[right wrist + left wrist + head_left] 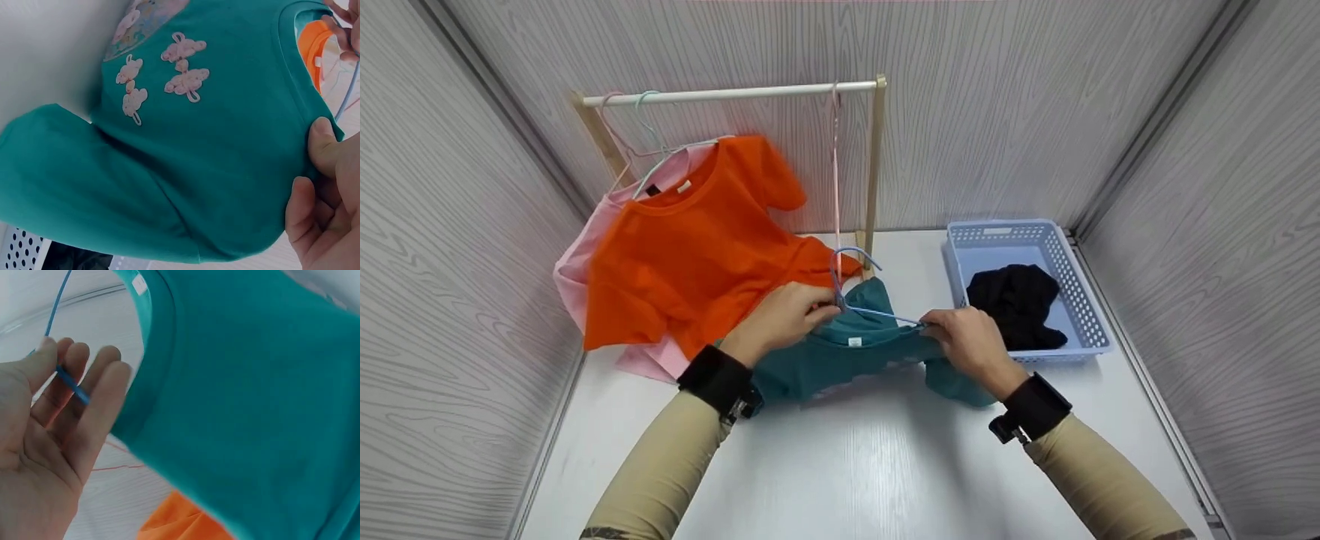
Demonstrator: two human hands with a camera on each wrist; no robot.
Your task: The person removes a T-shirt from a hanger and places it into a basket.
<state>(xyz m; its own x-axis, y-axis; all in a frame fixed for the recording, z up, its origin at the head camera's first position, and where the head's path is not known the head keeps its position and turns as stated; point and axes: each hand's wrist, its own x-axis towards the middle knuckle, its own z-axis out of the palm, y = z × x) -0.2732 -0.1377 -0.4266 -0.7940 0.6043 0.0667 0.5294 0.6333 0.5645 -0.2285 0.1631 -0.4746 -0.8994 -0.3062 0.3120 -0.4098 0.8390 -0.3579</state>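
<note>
A teal short-sleeved top (832,367) hangs between the two hands over the table, with pale floral appliqués on its front in the right wrist view. A blue hanger (877,311) runs into its neckline, its hook standing up near the middle. My left hand (791,315) pinches the hanger close below the hook, with thumb and fingertips on the blue wire (73,385). My right hand (971,341) pinches the top's shoulder at the neckline edge, thumb on the fabric (270,157). The hanger's far arm is hidden behind the cloth and the right hand.
A rack with a white rail (735,93) stands at the back left. An orange T-shirt (690,247) and a pink garment (577,277) hang there. A pink hanger (836,165) hangs at the rail's right end. A blue basket (1084,292) holds a black garment (1016,304).
</note>
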